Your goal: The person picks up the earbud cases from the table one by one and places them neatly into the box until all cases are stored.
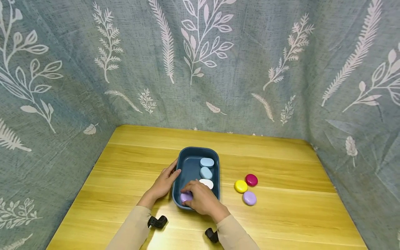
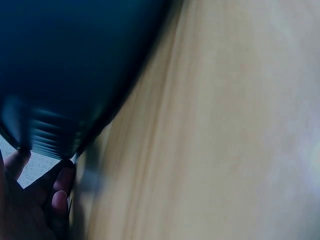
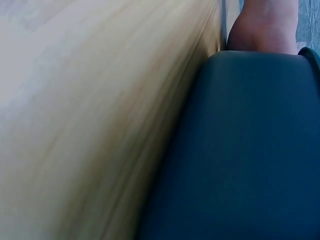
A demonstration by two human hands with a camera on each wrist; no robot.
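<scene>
A dark blue rectangular tub with rounded corners sits on the table. My left hand holds its left side, thumb at the rim and fingers along the outer wall; the left wrist view shows those fingertips touching the tub. Inside the near left corner, my right hand pinches a smooth, rounded lavender piece between thumb and fingers. Two light blue oval pieces, one farther back and one tilted, lie along the tub's right side. Nearer, a white oval piece is partly covered by the right hand.
Right of the tub, a yellow round piece, a dark pink one and a second lavender one lie close together on the wooden table. Patterned grey-blue curtains enclose the back and sides.
</scene>
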